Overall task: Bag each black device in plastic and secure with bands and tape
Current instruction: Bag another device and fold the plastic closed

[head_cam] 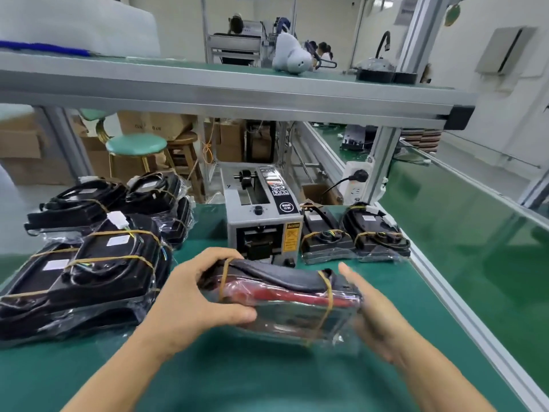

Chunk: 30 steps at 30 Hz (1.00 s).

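Observation:
A black device (282,295) sealed in clear plastic, with a red face along its side and two tan rubber bands around it, is held edge-up above the green mat. My left hand (193,301) grips its left end, thumb below and fingers curled over the top. At the right end my right hand (374,316) lies flat against the bag with straight fingers. A grey tape dispenser (263,215) stands just behind the device.
A pile of bagged, banded devices (89,257) fills the left of the mat. Two more bagged devices (353,236) sit right of the dispenser. An aluminium shelf (237,93) spans overhead, its post (383,162) at back right. The table's metal edge (463,316) runs along the right.

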Available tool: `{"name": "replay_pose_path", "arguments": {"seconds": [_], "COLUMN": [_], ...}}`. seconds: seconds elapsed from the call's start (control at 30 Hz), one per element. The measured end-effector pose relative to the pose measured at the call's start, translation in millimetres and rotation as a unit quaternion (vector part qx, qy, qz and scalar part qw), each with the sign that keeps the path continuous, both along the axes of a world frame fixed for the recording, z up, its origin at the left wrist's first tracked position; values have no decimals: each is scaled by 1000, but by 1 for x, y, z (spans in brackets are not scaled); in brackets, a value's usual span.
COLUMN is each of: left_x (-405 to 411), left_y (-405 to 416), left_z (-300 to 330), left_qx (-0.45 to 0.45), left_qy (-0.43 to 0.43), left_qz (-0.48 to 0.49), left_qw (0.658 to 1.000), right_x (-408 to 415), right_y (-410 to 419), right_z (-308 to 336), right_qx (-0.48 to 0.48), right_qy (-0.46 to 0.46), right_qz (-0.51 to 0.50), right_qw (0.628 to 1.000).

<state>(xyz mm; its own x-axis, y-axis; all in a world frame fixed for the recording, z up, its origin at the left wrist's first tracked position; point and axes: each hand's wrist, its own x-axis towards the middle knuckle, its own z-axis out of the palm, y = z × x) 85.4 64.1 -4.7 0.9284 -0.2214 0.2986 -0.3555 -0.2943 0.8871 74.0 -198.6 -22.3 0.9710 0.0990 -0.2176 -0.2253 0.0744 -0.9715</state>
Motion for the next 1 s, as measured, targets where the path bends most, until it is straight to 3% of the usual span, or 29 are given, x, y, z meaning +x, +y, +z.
{"name": "replay_pose_path", "arguments": {"seconds": [0.1, 0.23, 0.33, 0.47, 0.63, 0.7, 0.77, 0.87, 0.93, 1.0], "left_x": [-5, -13, -19, -26, -36, -39, -41, -40, -36, -31], "left_y": [10, 13, 10, 13, 11, 11, 15, 21, 22, 19], "left_z": [-13, -22, -30, -45, -60, -64, -65, -58, -54, -52], "left_qx": [2, 1, -6, -35, -53, -54, -27, 71, 61, 38], "left_qy": [5, 25, 19, 28, 28, 31, 34, -23, -34, -23], "left_qz": [45, 29, 23, 35, 27, 30, 19, -15, -26, -30], "left_qw": [999, 999, 1000, 998, 998, 998, 999, 997, 997, 999], "right_x": [-1, -14, -9, 3, 25, 36, 45, 49, 43, 31], "right_y": [-3, 29, 49, 57, 72, 80, 87, 89, 85, 77], "right_z": [15, 31, 31, 35, 38, 36, 36, 39, 40, 38], "right_qx": [-146, -308, -323, -313, -387, -444, -473, -441, -418, -428], "right_qy": [-205, -327, -332, -276, -186, -165, -131, -87, -120, -234], "right_qz": [22, 137, 166, 172, 156, 163, 195, 246, 244, 194], "right_qw": [968, 883, 871, 892, 890, 865, 849, 859, 867, 851]}}
